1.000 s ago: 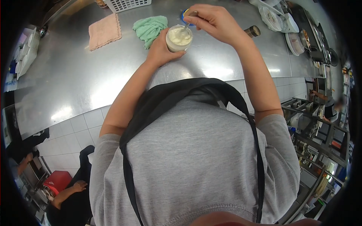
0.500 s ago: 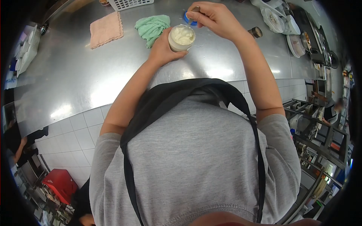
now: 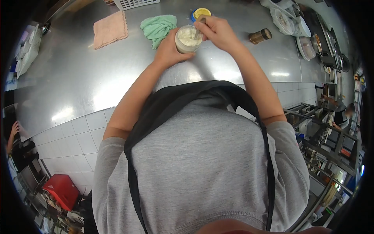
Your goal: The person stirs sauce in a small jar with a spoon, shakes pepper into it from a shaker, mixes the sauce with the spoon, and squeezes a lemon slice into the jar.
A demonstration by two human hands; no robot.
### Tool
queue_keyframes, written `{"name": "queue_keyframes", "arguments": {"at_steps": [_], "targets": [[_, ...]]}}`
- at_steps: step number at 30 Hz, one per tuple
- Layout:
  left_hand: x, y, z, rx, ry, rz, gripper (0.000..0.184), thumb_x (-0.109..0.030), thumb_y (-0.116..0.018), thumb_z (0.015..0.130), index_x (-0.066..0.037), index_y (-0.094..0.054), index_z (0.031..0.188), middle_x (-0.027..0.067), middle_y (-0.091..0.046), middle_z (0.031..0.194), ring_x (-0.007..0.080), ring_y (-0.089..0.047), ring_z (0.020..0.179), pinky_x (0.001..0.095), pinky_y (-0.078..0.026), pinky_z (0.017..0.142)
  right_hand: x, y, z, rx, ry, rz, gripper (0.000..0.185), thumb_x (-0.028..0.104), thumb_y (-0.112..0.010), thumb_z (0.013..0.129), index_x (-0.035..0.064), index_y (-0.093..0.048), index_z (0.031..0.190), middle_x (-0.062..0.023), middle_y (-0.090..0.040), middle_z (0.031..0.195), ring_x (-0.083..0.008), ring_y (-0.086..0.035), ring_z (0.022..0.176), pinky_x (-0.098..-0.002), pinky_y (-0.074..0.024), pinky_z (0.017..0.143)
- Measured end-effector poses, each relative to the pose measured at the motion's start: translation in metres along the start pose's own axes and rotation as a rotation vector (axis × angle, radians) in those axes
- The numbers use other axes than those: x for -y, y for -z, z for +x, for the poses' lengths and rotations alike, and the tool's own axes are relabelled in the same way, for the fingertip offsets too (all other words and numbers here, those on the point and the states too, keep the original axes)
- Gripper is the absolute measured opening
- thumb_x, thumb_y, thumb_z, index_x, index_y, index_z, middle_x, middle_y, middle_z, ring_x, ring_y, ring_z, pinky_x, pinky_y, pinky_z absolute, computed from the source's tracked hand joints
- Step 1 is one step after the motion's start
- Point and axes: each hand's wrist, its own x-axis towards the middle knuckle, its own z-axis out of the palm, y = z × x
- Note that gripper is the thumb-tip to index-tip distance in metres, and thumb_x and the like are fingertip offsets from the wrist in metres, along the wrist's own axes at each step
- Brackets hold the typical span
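Note:
A clear jar [image 3: 185, 48] of thick white cream [image 3: 187, 36] stands on the steel table. My left hand [image 3: 168, 51] is wrapped round its left and near side. Between the fingers of my right hand [image 3: 220, 32] is a spoon [image 3: 203, 20], its handle pointing up and its lower end down in the cream at the jar's right side. The spoon's bowl is hidden. Just behind the jar lies a round blue lid [image 3: 193, 16] with a yellow inside.
A crumpled green cloth [image 3: 157, 29] lies left of the jar, and a flat pink cloth [image 3: 110, 30] farther left. To the right a small brown bottle [image 3: 260, 36] lies on the steel table [image 3: 70, 74]. A white basket [image 3: 138, 3] stands at the back; containers [image 3: 305, 46] crowd the right end.
My right hand has come down and left from above the lid, and the spoon has gone into the cream. The lid and brown bottle are now more visible. My left hand stays on the jar.

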Motion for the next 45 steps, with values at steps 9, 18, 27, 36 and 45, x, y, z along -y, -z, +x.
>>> {"name": "queue_keyframes", "arguments": {"at_steps": [9, 18, 27, 36, 45], "targets": [[0.003, -0.002, 0.001, -0.027, -0.033, 0.014, 0.088, -0.034, -0.083, 0.054, -0.003, -0.040, 0.125, 0.0191, -0.058, 0.113, 0.0334, -0.057, 0.105, 0.0390, -0.045, 0.089, -0.007, 0.000, 0.005, -0.087, -0.046, 0.073, 0.025, 0.026, -0.056, 0.091, 0.0014, -0.062, 0.087, -0.0036, -0.061, 0.068, -0.0080, -0.059, 0.057, -0.0229, -0.0474, 0.053], [-0.001, 0.001, 0.001, 0.047, 0.040, 0.018, 0.088, -0.030, -0.084, 0.058, -0.001, -0.037, 0.127, 0.0155, -0.055, 0.117, 0.0275, -0.055, 0.110, 0.0367, -0.044, 0.092, -0.018, 0.000, 0.010, -0.218, -0.116, 0.288, 0.024, 0.026, -0.057, 0.092, 0.0031, -0.063, 0.093, -0.0007, -0.061, 0.074, -0.0044, -0.056, 0.059, -0.0200, -0.0465, 0.054], [-0.005, 0.003, 0.000, 0.051, 0.049, 0.024, 0.089, -0.030, -0.084, 0.058, -0.002, -0.036, 0.128, 0.0153, -0.055, 0.117, 0.0272, -0.055, 0.110, 0.0364, -0.044, 0.092, 0.043, 0.043, 0.008, -0.114, 0.068, 0.210, 0.020, 0.019, -0.055, 0.093, 0.0015, -0.058, 0.084, 0.0007, -0.057, 0.069, -0.0035, -0.052, 0.058, -0.0204, -0.0443, 0.052], [-0.002, 0.001, 0.000, 0.014, 0.013, 0.010, 0.090, -0.036, -0.084, 0.055, -0.002, -0.039, 0.126, 0.0187, -0.058, 0.113, 0.0329, -0.057, 0.105, 0.0387, -0.045, 0.090, -0.008, 0.005, 0.009, 0.102, 0.051, 0.083, 0.023, 0.023, -0.059, 0.091, 0.0012, -0.063, 0.089, -0.0001, -0.059, 0.069, -0.0060, -0.054, 0.062, -0.0205, -0.0468, 0.057], [0.002, -0.001, 0.000, 0.008, 0.004, 0.022, 0.089, -0.036, -0.083, 0.056, -0.002, -0.039, 0.126, 0.0182, -0.057, 0.114, 0.0319, -0.057, 0.106, 0.0383, -0.045, 0.091, 0.028, 0.033, 0.015, -0.047, 0.540, -0.219, 0.018, 0.017, -0.057, 0.091, 0.0001, -0.058, 0.085, -0.0067, -0.058, 0.070, -0.0136, -0.056, 0.058, -0.0268, -0.0452, 0.054]]}}
